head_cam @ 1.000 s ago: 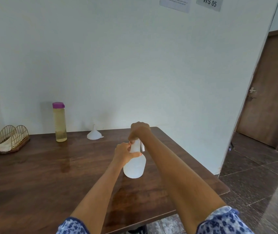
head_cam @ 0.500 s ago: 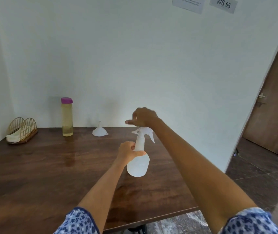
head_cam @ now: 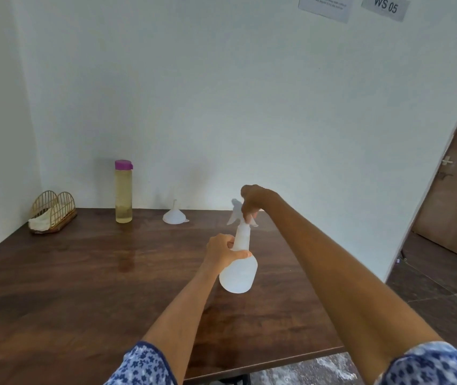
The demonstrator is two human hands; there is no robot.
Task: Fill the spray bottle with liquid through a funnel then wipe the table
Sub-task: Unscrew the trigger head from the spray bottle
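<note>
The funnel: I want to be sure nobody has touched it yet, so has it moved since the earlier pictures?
No. The funnel sits at the table's back edge, right of the tall bottle, as before.

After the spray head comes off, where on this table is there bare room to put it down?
The widest bare wood lies left of the spray bottle, nearer than the basket. A smaller patch lies between the funnel and the right hand. The back edge is more crowded: basket, tall bottle, funnel.
</note>
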